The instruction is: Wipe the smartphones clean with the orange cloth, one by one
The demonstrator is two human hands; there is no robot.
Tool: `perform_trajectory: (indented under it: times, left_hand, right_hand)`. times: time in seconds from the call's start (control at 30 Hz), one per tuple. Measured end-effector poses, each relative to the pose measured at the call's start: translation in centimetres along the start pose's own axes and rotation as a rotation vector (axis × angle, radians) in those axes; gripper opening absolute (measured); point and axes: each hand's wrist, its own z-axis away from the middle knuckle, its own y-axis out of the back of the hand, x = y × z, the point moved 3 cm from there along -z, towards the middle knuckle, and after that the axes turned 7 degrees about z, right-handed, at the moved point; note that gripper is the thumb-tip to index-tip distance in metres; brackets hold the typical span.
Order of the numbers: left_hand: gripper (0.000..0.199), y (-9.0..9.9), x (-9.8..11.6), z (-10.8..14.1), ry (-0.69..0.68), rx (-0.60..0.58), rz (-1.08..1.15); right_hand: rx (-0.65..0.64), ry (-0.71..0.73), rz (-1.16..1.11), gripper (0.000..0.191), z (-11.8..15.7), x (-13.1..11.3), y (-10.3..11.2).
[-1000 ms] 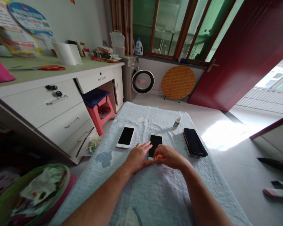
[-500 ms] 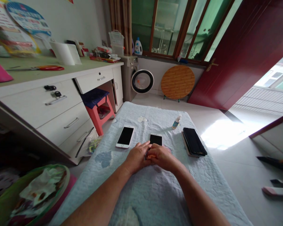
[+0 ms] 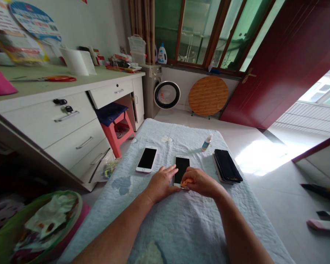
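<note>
A white-framed smartphone (image 3: 182, 165) with a dark screen lies flat on the pale blue cloth cover. My left hand (image 3: 162, 183) holds it by its left side, fingertips over the left edge and thumb by the bottom edge. Pinched in my right hand (image 3: 202, 182) is a small orange cloth (image 3: 186, 182), pressed on the phone's lower right part. A second white smartphone (image 3: 146, 160) lies to the left, screen up. At the right, a black smartphone (image 3: 227, 165) rests on another flat, light-edged item. A small spray bottle (image 3: 206, 142) stands upright beyond the hands.
The cloth cover (image 3: 209, 227) spreads over the surface under the phones. Along the left runs a white desk (image 3: 68, 128) with drawers, and a red stool (image 3: 117, 130) beneath it. A full basket (image 3: 78, 205) stands at lower left. Behind are a washing machine (image 3: 151, 84) and a round wooden tabletop (image 3: 208, 96).
My right hand has moved right, away from my left hand, with the orange cloth, uncovering more of the phone's screen. My left hand stays nearly in place.
</note>
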Motion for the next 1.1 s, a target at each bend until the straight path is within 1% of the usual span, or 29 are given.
perform_trajectory:
  times: [0.17,0.33,0.4,0.5,0.57,0.7,0.83,0.97,1.1]
  left_hand:
    - [0.072,-0.1,-0.2,0.0,-0.013,0.012,0.003]
    - [0.071,-0.2,-0.3,0.0,-0.009,0.003,0.005]
    - [0.070,-0.2,-0.3,0.0,-0.008,0.004,0.007]
    - [0.071,-0.1,-0.3,-0.1,-0.010,0.008,0.010]
    - [0.072,-0.1,-0.4,-0.1,-0.011,0.004,0.013]
    - [0.070,-0.2,-0.4,0.0,-0.013,0.005,0.022]
    - [0.071,-0.2,-0.4,0.1,-0.018,0.011,0.027]
    - [0.070,-0.2,-0.3,0.0,-0.015,0.014,0.027]
    - [0.071,-0.2,-0.2,0.0,-0.013,0.014,0.017]
  right_hand:
    - [-0.082,-0.005,0.003,0.016,0.3,0.6,0.0]
    - [-0.134,-0.054,-0.028,0.019,1.0,2.2,0.0]
    - [-0.112,-0.086,0.013,0.020,1.3,2.7,0.3]
    - [-0.048,-0.127,0.061,0.020,1.4,3.0,0.8]
    - [-0.022,-0.122,0.053,0.016,1.2,2.8,0.8]
    - [-0.012,-0.103,0.039,0.013,0.5,2.4,0.3]
    - [0.087,-0.158,0.061,0.010,-0.2,2.9,-0.2]
    - [0.245,-0.242,0.097,0.009,-0.8,4.1,-0.5]
    - [0.431,-0.412,0.153,0.015,-1.2,5.5,-0.7]
